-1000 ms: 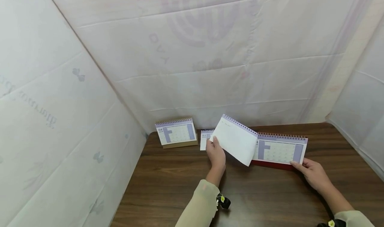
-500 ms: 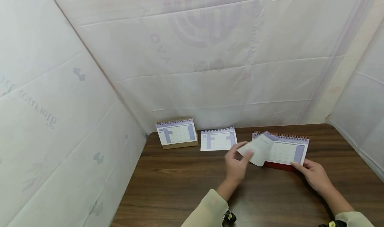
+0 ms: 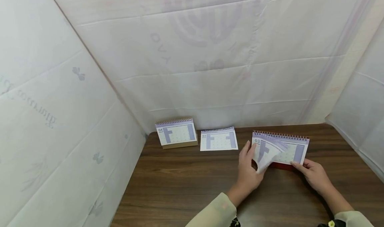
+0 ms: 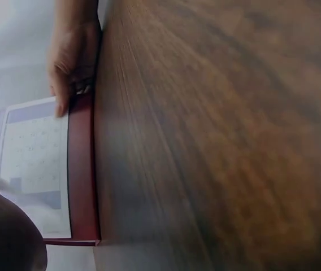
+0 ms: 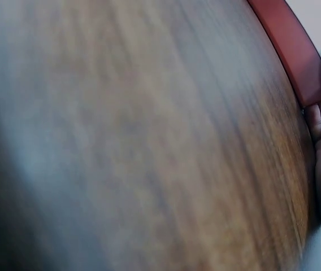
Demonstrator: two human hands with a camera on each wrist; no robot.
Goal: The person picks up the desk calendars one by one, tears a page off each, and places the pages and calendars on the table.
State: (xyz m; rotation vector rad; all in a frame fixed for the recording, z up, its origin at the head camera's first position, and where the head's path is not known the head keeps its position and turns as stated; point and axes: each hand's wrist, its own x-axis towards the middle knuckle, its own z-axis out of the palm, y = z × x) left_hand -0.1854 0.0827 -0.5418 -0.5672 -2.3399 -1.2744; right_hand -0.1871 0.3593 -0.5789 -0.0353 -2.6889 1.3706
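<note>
A desk calendar (image 3: pixel 295 150) with a red base stands at the table's back right; its red base (image 5: pixel 299 53) also shows in the right wrist view. My right hand (image 3: pixel 315 175) grips its lower right corner, thumb on the front and fingers behind. At its left side, my left hand (image 3: pixel 249 172) holds a calendar page (image 3: pixel 265 153) marked 03. This page bends, its lower part curling away from the calendar. Whether the page is joined to the rings I cannot tell. In the left wrist view the left hand (image 4: pixel 8 226) is dark and mostly cut off.
Left of the hands, a loose calendar page (image 3: pixel 219 139) marked 03 lies on the wooden table (image 3: pixel 168 187). A second desk calendar (image 3: pixel 177 132), marked 04 on a tan base, stands further left. White cloth walls (image 3: pixel 192 87) rise behind and at the sides.
My left hand has moved right with the page, from over the loose page to the red calendar. The page turned from its blank side to its printed side. My right hand stays put.
</note>
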